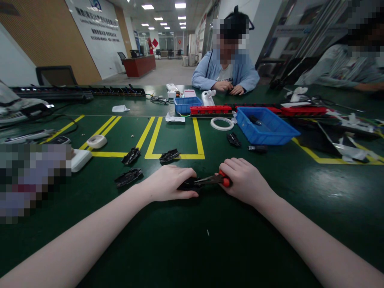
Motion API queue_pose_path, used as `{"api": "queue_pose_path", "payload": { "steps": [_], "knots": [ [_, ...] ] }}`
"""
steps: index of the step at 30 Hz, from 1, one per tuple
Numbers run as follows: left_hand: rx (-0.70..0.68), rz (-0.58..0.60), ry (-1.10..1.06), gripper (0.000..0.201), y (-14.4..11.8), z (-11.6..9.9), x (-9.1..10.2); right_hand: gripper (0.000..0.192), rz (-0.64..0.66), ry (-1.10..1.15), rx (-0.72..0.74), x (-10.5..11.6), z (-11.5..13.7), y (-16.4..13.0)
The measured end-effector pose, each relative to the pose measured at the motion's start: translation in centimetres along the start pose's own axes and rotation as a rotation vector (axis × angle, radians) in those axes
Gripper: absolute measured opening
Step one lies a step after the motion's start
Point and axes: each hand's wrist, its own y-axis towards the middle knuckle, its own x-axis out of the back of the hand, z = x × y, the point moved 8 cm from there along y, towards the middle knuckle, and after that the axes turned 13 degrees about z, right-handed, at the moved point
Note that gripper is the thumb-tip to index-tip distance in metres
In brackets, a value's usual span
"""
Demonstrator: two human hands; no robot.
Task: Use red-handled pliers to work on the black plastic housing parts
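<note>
My left hand [172, 182] is closed around a small black plastic part [189, 184], gripping it low over the green table. Most of that part is covered by my fingers. In my right hand [244, 178] is a pair of red-handled needle-nose pliers [210, 180]. The jaws point left and reach the black part; whether they pinch anything there is too small to tell. Similar black parts lie beyond and beside my left hand: one [169, 156], another [131, 156] and a third [129, 177].
A blue bin [270, 136] with black pieces stands at the right, near two loose black parts [233, 139]. A smaller blue bin [187, 105], a long red strip [211, 109] and tape rolls [222, 123] lie farther back. Across the table [192, 240] sits a person [225, 74].
</note>
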Motion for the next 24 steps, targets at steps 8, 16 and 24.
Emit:
{"api": "queue_pose_path", "payload": {
  "steps": [8,16,24],
  "knots": [
    [0.003,-0.052,0.046,0.037,-0.14,-0.35,0.10,0.003,0.020,0.006,-0.020,0.12,0.04,-0.07],
    [0.000,-0.082,0.071,0.032,-0.09,-0.86,0.41,0.004,0.059,0.026,-0.053,-0.13,-0.24,0.09],
    [0.023,-0.059,-0.032,0.031,-0.01,-0.20,0.55,0.003,0.111,0.065,-0.075,-0.14,-0.27,0.26]
  ]
}}
